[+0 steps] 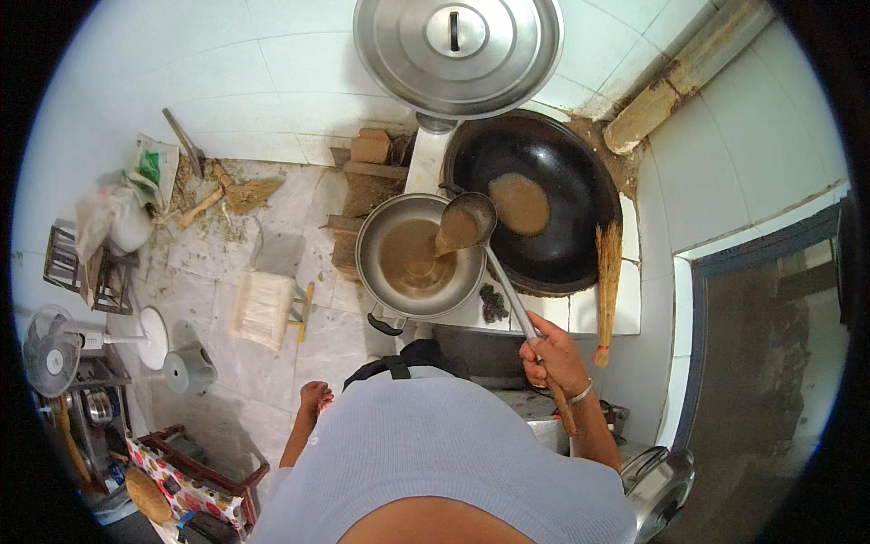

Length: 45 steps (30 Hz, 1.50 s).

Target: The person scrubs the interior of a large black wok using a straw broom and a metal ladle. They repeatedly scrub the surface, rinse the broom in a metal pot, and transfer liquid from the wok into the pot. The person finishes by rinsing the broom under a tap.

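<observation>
My right hand (556,355) is closed around the wooden end of a long-handled ladle (507,288). The ladle's bowl is tipped over the right rim of a grey two-handled pan (366,266), and brown liquid (444,241) runs from it into the pan. More of this cloudy brown liquid covers the pan's bottom. Behind and to the right, a large black wok (566,204) set in the white-tiled stove holds a small pool of brown liquid (519,205). My left hand (315,396) hangs beside my body with its fingers curled; what they hold, if anything, is hidden.
A large metal lid (507,63) leans on the wall behind the stove. A straw brush (608,272) lies at the wok's right, and a dark scrubber (493,304) near its front edge. Firewood (370,168), a small stool (265,308) and a fan (54,354) are at the left.
</observation>
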{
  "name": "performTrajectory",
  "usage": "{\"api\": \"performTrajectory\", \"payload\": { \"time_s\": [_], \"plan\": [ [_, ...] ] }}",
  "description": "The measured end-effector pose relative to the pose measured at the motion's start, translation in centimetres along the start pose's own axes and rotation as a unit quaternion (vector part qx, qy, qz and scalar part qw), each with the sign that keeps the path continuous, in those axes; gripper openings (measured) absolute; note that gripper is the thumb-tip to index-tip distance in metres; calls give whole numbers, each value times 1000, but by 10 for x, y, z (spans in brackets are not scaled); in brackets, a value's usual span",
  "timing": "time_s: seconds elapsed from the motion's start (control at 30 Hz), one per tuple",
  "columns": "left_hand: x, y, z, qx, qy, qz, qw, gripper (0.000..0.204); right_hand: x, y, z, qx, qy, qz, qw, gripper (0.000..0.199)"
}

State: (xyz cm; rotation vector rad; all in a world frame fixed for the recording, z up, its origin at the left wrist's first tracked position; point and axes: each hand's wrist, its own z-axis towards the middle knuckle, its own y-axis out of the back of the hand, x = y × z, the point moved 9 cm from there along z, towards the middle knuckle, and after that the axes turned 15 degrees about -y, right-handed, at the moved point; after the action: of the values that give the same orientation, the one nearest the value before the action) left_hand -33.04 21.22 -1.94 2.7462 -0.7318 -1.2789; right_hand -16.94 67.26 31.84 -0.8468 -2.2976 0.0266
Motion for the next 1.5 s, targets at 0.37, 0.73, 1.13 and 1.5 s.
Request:
{"api": "performTrajectory", "payload": {
  "time_s": [0.37, 0.73, 1.13, 1.5],
  "plan": [
    [94, 9, 58, 49, -70, 27, 996, 10, 26, -4, -24, -174, 274, -449, 832, 62],
    [78, 7, 66, -3, -107, 114, 988, 23, 31, 184, 169, -133, 18, 115, 984, 15],
    [103, 37, 30, -56, -109, 130, 984, 24, 25, 251, 322, -181, 22, 183, 966, 13],
    [77, 22, 60, -10, -172, 109, 979, 21, 30, 133, 236, 216, -104, 455, 857, 21]
  ]
}}
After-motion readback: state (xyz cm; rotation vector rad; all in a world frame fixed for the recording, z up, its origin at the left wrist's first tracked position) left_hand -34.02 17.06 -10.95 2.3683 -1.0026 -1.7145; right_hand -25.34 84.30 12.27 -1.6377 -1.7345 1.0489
